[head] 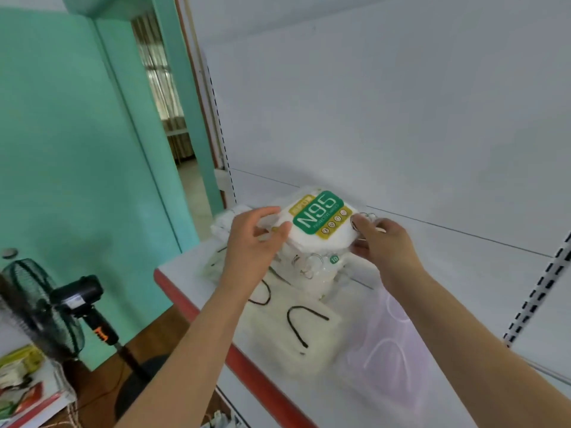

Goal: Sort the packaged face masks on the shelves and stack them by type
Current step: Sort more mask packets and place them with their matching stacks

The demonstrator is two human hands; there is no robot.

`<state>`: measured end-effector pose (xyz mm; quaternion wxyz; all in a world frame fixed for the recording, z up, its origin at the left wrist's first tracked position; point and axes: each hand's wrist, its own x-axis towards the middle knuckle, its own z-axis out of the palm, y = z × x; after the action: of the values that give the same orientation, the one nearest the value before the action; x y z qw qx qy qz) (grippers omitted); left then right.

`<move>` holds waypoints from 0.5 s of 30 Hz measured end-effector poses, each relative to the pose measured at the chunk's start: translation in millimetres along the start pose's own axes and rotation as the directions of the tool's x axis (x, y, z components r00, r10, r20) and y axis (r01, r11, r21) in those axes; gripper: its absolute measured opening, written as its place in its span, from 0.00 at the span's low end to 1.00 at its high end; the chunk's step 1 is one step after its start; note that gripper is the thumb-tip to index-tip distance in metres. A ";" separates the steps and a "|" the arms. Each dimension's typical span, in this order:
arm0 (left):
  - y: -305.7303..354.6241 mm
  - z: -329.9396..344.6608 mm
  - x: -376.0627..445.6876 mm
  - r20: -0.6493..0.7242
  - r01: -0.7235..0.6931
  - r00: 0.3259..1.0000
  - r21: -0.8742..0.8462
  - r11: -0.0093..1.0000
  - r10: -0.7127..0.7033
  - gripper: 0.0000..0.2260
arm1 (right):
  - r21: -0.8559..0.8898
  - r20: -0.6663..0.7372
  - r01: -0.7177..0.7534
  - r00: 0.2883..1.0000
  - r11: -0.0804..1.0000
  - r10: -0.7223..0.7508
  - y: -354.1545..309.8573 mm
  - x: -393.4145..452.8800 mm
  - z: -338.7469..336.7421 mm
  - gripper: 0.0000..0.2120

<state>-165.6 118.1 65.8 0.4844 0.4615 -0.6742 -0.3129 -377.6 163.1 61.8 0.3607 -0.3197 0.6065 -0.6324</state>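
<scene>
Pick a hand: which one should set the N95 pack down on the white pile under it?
Probably left. The left hand and right hand both grip the N95 pack, but the left wraps further around its edge, directly over the white pile.

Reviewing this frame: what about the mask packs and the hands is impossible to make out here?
- Head view: small print under "N95" on the held pack, blurred.
- Packs beneath it: count and labels hidden by the held pack and both hands.
- Right hand: fingertips hidden behind the pack's edge.
- Pink pack: label washed out.
</scene>
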 end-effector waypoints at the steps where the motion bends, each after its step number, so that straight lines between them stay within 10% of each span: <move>1: -12.3 0.2 16.6 0.032 -0.034 0.999 0.178 0.983 0.029 0.13 | -0.041 -0.009 -0.008 1.000 0.999 0.007 3.7 10.6 8.4 0.15; 5: -48.6 14.0 41.4 0.243 -0.064 0.968 0.457 0.887 -0.056 0.23 | -0.280 -0.065 -0.010 0.998 0.960 -0.009 27.4 26.5 12.4 0.20; 9: -39.6 21.6 29.6 0.130 -0.109 0.991 0.567 0.816 0.042 0.27 | -0.394 -0.119 0.044 0.988 0.918 -0.098 28.7 8.9 -16.4 0.14; 15: 47.8 90.4 -53.5 0.116 -0.439 0.892 -0.002 0.898 0.436 0.17 | -0.600 -0.254 0.022 0.943 0.800 -0.216 1.0 -52.5 -117.5 0.11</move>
<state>-260.4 183.4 57.6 0.4975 0.2851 -0.7910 -0.2134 -448.3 270.4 55.5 0.1032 -0.3505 0.7995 -0.4767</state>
